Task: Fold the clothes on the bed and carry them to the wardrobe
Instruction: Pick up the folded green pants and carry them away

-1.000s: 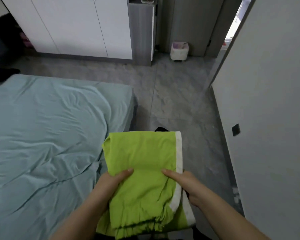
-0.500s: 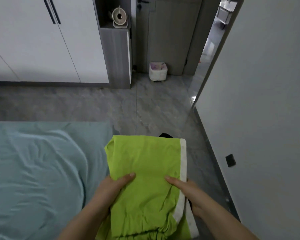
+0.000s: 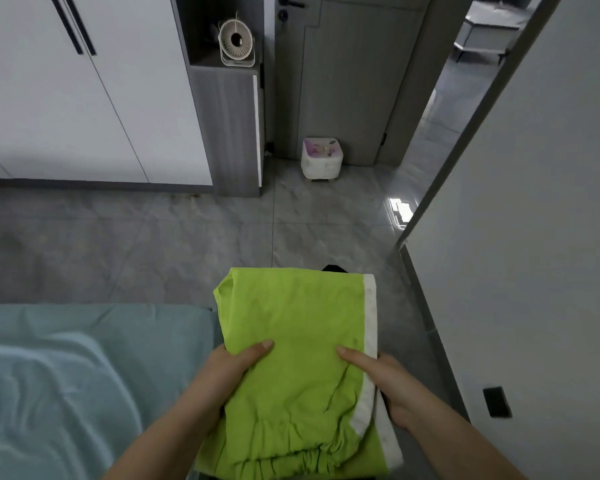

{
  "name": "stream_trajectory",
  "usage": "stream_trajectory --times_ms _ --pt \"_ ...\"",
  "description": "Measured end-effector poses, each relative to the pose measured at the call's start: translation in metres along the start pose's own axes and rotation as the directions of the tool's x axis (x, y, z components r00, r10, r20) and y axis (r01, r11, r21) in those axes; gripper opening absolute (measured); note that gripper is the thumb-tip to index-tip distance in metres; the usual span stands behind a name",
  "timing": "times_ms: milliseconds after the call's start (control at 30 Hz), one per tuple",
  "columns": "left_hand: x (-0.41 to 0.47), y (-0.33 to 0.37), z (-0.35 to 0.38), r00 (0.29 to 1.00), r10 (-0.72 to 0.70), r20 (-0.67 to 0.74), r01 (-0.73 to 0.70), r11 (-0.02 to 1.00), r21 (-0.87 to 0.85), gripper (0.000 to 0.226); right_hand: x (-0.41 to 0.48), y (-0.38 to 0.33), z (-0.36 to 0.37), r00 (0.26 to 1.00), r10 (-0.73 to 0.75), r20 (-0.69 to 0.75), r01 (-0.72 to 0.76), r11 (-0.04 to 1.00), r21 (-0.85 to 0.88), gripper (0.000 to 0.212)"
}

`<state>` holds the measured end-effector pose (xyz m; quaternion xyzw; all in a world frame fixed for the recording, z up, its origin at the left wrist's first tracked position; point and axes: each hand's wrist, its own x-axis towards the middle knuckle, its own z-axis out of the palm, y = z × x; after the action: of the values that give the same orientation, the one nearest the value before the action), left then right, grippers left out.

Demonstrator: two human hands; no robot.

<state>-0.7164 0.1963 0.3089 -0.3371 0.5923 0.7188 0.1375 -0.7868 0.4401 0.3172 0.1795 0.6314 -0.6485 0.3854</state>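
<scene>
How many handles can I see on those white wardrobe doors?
2. The left handle and the right handle are dark bars side by side at the top left; more may lie outside the frame.

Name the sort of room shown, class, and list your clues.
Probably a home bedroom: a bed with a rumpled sheet, white wardrobe doors opposite, and a folded green garment being carried.

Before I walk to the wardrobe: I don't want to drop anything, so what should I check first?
1. Left hand grips the green clothes, thumb on top: ok.
2. Right hand grips the other side: ok.
3. Fold tidy: ok.
4. Black piece underneath held firmly: cannot tell.
5. Nothing lies on the floor toward the wardrobe; the bin stands aside: ok.
6. Wardrobe doors open: not ok, shut.
</scene>
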Motion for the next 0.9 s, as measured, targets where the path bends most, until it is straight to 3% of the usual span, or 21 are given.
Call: stream_trajectory --times_ms 400,567,900 --pt "0.150 0.114 0.017 0.974 -0.051 -0.219 -0.008 0.965 -0.263 0.099 0.193 -0.196 0.010 0.980 0.100 0.172 -0.049 0.959 -0.278 0.052" --pt "0.207 0.159 -0.007 0.955 -0.055 -0.290 -0.037 0.952 -0.302 0.085 0.263 -0.257 0.047 0.962 0.123 0.245 -0.037 0.944 -0.328 0.065" --pt "0.318 0.281 -0.121 0.951 -0.010 -0.310 -0.100 0.937 -0.336 0.076 0.378 -0.382 0.180 0.959 0.117 0.258 -0.021 0.938 -0.347 0.044"
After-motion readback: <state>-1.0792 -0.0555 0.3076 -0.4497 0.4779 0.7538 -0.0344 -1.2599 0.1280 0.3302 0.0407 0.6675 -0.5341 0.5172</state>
